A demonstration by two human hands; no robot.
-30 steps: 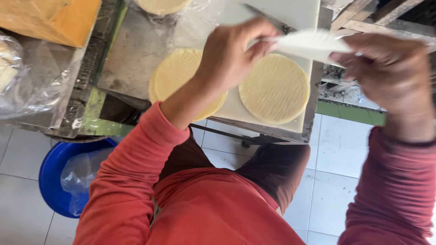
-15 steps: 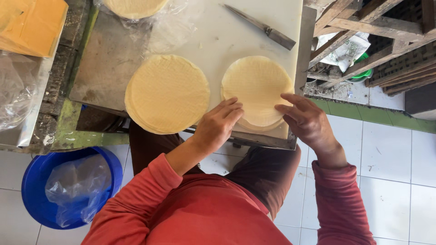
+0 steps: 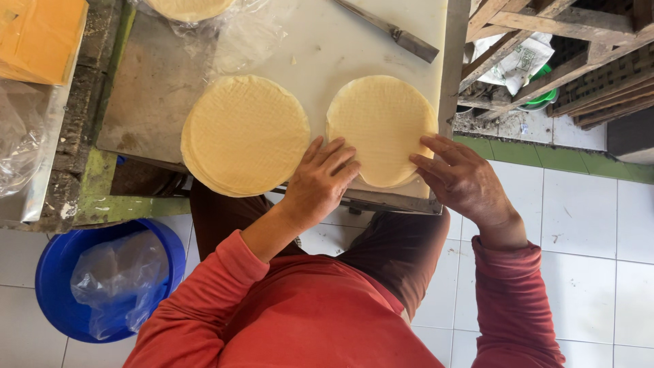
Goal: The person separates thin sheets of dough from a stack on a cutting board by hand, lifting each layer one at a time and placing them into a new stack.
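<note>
Both hands lie flat and hold nothing, the left hand (image 3: 320,184) and right hand (image 3: 463,180) touching the small wrapper (image 3: 381,126) beside the big stack (image 3: 245,133) on the table (image 3: 327,48).

Two hands (image 3: 320,184) (image 3: 463,180), three round wrapper stacks (image 3: 245,133) (image 3: 381,126) (image 3: 191,8), one knife (image 3: 392,31), one blue bucket (image 3: 51,272)

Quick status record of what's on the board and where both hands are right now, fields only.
left hand: flat, fingertips on the near-left edge of the right wrapper stack
right hand: fingers on the right edge of the same stack
right wrapper stack: round, pale yellow, on the white board
left wrapper stack: larger, untouched, overhanging the board's near edge
knife: far side of board
blue tub: on floor, holds clear plastic
</note>
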